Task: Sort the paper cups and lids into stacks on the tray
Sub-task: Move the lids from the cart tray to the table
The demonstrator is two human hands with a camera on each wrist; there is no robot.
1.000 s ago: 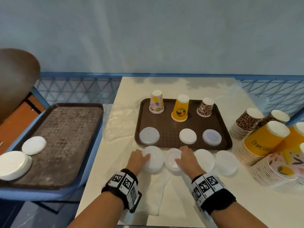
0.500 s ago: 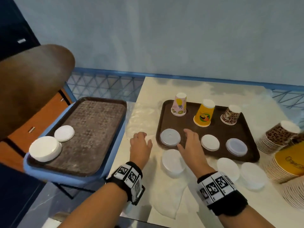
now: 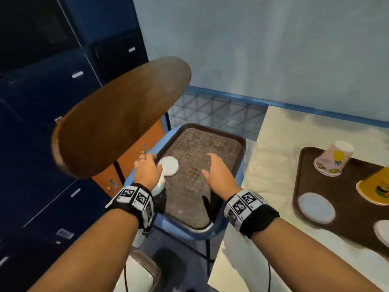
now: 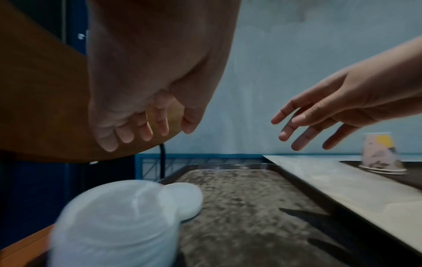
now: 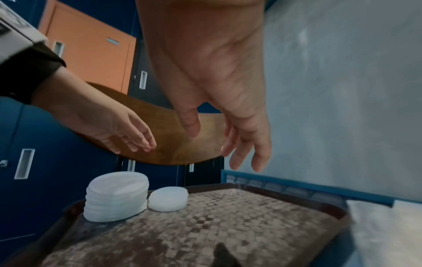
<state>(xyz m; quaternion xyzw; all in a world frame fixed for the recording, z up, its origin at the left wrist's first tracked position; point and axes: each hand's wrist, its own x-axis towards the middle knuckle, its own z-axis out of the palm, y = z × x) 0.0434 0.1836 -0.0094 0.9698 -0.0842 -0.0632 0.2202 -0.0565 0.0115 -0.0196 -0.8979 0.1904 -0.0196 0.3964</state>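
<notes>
A textured brown side tray (image 3: pixel 200 186) holds a tall stack of white lids (image 3: pixel 159 187) and a low lid stack (image 3: pixel 169 166) at its left edge. My left hand (image 3: pixel 147 163) hovers just above the tall stack (image 4: pixel 114 225), fingers (image 4: pixel 146 130) loosely extended, holding nothing. My right hand (image 3: pixel 208 163) hangs open over the tray's middle (image 5: pixel 228 234), also empty. In the right wrist view both stacks, the tall one (image 5: pixel 116 196) and the low one (image 5: pixel 167 198), sit below my left hand (image 5: pixel 128 139). At the right, the table tray (image 3: pixel 341 226) carries an upturned pink cup (image 3: pixel 332 159), a yellow cup (image 3: pixel 376 186) and single lids (image 3: pixel 316 210).
A brown wooden chair back (image 3: pixel 117 123) overhangs the side tray's left, close to my left hand. Dark blue lockers (image 3: pixel 42 102) stand behind it. The blue frame (image 3: pixel 216 230) under the side tray butts against the pale table (image 3: pixel 273 165).
The view swung left. Both hands left the lids on the table and moved left over the side tray, holding nothing.
</notes>
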